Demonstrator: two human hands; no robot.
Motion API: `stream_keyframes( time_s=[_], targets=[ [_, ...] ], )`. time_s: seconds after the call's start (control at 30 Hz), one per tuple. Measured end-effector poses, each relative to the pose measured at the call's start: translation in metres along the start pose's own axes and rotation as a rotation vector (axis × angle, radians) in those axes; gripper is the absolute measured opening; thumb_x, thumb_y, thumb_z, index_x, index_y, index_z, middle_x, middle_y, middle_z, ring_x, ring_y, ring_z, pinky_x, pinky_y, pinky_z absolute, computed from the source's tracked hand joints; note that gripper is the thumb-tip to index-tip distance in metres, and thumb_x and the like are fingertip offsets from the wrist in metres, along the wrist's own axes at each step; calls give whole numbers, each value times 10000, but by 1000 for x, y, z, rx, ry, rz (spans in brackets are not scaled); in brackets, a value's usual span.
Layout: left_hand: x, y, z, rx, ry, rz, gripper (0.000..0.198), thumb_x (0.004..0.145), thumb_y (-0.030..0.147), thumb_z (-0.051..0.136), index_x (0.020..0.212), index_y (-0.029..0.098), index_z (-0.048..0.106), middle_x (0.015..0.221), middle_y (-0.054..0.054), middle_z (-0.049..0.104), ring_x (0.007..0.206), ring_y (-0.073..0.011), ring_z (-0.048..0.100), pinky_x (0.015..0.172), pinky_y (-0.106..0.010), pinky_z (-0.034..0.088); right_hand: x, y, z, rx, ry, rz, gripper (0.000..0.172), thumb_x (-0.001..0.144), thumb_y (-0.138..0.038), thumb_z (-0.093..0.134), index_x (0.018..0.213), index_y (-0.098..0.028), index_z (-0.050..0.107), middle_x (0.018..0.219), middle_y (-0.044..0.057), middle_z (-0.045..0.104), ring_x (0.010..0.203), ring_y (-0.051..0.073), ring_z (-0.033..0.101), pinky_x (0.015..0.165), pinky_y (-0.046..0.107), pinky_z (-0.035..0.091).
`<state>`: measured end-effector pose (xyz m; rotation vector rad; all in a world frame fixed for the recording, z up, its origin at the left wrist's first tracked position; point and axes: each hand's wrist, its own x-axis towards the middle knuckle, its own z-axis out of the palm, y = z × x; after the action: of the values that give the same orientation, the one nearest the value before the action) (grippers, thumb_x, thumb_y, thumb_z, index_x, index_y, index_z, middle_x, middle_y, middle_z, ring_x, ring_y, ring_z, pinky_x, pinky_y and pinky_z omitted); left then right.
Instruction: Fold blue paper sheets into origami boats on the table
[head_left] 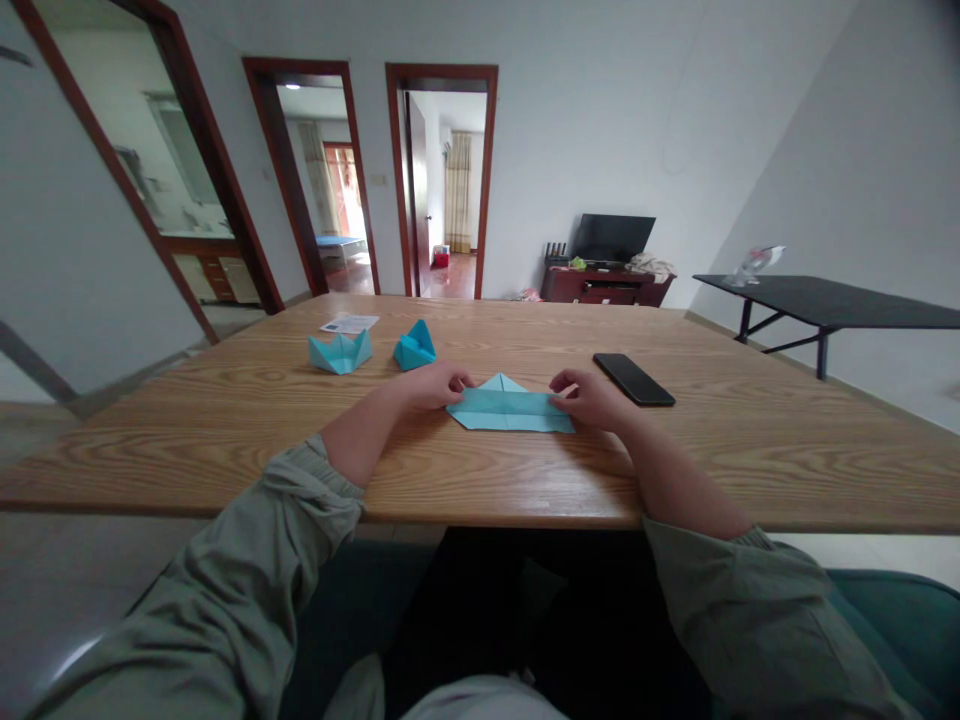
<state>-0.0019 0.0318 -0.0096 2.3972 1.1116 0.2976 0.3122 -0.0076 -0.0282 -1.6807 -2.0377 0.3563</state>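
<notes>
Your L hand (439, 385) is at the ctr of the table, fingers loosely curled and lying over the left end of the blue folded sheet (510, 412). Your R hand (592, 398) mirrors it on the right end, fingers slightly curled, tips on the paper. Neither hand is spread wide; can't tell if either is actually pinching the paper or just resting on it.

The sheet lies flat btwn your hands, just past the table's near edge: a wide band w/ slanted ends and a pale blue triangular peak sticking up behind it, toward the far side.

Table (757, 450) is light wood-grain. Upper left of your hands: 2 blue paper boats, one (340, 352) wider and sitting open, the other (415, 346) smaller and just beside it, not touching. Behind them, a printed sheet (349, 323) lies near the far edge.

Just right of your R hand, a black phone (634, 379) lies face up at an angle, apart from your fingers. Sleeves (225, 570) are grey-green, pushed up your forearms.
</notes>
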Motion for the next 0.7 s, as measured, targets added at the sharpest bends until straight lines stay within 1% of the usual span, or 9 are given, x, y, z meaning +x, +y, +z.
stream_keyframes(
  time_s=[0.07,0.2,0.33,0.43,0.57,0.7],
  targets=[
    [-1,0,-1,-49,-33,13,430,696,165,554,1116,165,648,895,-14,714,751,-131,627,602,-186,422,1,4,1,-15,8,27,241,765,-361,657,935,-191,667,826,50,709,672,144,621,566,211,443],
    [-1,-1,0,-125,-61,30,461,677,156,556,1132,159,628,877,-12,711,753,-129,625,610,-184,424,-1,2,-2,-14,-51,34,218,761,-376,665,848,-181,708,786,59,720,650,152,625,572,222,447],
    [-1,-3,0,-135,-71,28,446,683,185,572,1124,155,630,852,-6,706,732,-123,616,604,-185,417,-7,-9,-7,-42,-79,25,257,763,-378,660,899,-178,749,810,62,734,663,161,628,587,234,444],
    [-2,-2,-2,-115,-65,22,438,692,219,586,1123,156,634,853,-5,707,737,-127,617,609,-189,418,-11,-15,-10,-71,-111,1,288,784,-358,630,972,-179,753,799,50,734,672,167,620,589,242,431],
    [-2,-2,-3,-90,-46,4,438,704,219,576,1135,160,631,889,-11,709,759,-131,625,628,-192,428,-13,-16,-13,-90,-106,-13,346,792,-322,623,1087,-171,721,813,52,729,689,165,612,605,245,424],
    [-1,-4,-1,-40,15,-27,446,722,212,553,1161,167,615,940,-25,702,768,-138,630,627,-199,442,-12,-14,-12,-71,-114,-27,325,827,-311,581,1089,-172,714,804,49,721,685,158,606,604,242,421]
  ],
)
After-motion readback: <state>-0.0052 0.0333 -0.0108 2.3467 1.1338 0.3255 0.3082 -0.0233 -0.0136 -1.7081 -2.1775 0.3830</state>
